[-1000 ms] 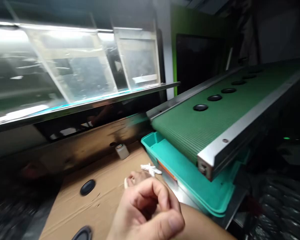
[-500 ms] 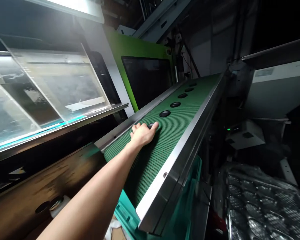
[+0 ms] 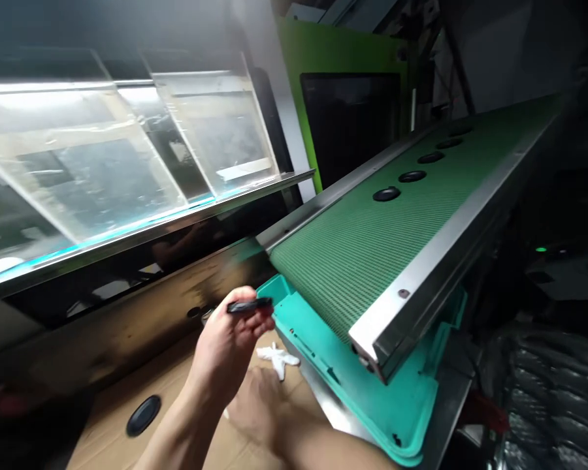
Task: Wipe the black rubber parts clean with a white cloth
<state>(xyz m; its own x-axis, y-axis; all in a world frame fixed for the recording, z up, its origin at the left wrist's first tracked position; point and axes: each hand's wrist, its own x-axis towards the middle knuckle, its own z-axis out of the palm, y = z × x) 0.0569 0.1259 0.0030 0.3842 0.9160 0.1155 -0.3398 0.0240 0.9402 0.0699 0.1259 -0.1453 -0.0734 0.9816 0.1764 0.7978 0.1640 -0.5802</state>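
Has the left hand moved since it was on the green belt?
Yes. The left hand came back off the green belt, toward the person, past its near end.

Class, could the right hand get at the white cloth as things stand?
Probably yes: the right hand lies just beside the white cloth, and nothing shows between them. The left hand, holding a black disc, is higher up, not in the way.

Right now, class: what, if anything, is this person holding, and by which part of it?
The left hand holds a black disc, seen edge-on, gripping it by its rim at the fingertips. The right hand shows nothing held.
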